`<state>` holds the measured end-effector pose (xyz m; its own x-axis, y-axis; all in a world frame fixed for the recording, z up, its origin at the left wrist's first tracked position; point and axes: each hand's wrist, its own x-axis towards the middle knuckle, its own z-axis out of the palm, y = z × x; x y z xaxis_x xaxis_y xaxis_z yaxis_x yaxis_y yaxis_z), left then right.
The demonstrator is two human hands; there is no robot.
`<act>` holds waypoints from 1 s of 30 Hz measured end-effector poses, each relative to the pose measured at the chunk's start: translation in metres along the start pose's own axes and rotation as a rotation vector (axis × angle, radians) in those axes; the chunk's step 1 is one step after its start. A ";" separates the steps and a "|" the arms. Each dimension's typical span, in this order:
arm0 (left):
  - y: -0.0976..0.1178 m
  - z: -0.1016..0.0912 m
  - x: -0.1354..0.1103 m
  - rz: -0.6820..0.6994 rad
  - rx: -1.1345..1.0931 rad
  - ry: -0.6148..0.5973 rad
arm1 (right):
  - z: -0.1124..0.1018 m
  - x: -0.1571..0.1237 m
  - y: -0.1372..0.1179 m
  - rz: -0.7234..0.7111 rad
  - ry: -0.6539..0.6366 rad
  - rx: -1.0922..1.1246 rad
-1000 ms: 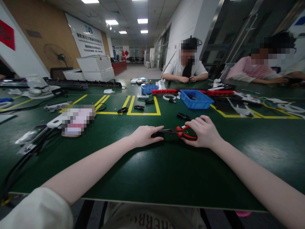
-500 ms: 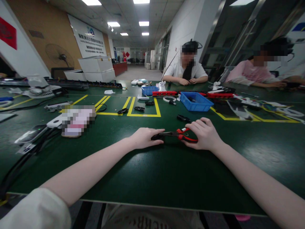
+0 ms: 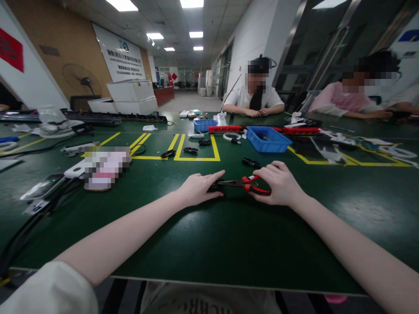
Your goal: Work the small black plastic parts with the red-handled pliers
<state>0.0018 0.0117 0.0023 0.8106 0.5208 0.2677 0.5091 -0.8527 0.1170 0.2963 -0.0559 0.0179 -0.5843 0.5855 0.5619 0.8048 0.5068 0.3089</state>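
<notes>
My right hand [image 3: 279,185] is closed round the red handles of a pair of pliers [image 3: 246,183], whose dark jaws point left. The jaws meet a small black part [image 3: 214,187] that my left hand [image 3: 198,188] pins to the green table [image 3: 229,244] with curled fingers. Both hands rest on the table at its middle. Another small black part [image 3: 251,163] lies just beyond my right hand.
A blue bin [image 3: 268,138] and a smaller blue bin [image 3: 203,125] stand past the yellow floor-tape boxes [image 3: 196,148]. Red strips [image 3: 225,128], cables and devices [image 3: 46,185] lie left and far. Two people sit across the table at the back and right.
Both hands stay on the pliers and the black part; my left fingers have shifted slightly over the part. The view has tilted a little.
</notes>
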 end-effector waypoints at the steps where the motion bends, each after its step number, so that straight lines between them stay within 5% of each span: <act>1: 0.000 0.000 0.000 0.007 0.001 0.006 | 0.000 0.000 0.000 0.009 -0.003 0.012; 11: 0.003 -0.002 -0.001 0.002 0.020 0.005 | 0.003 0.000 -0.002 0.061 -0.060 0.064; 30: 0.000 -0.005 0.001 0.065 -0.022 -0.060 | -0.007 -0.002 0.004 -0.015 0.102 -0.225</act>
<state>0.0012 0.0116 0.0077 0.8578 0.4654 0.2180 0.4491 -0.8850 0.1223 0.3013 -0.0595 0.0233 -0.5919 0.5063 0.6272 0.8058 0.3544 0.4744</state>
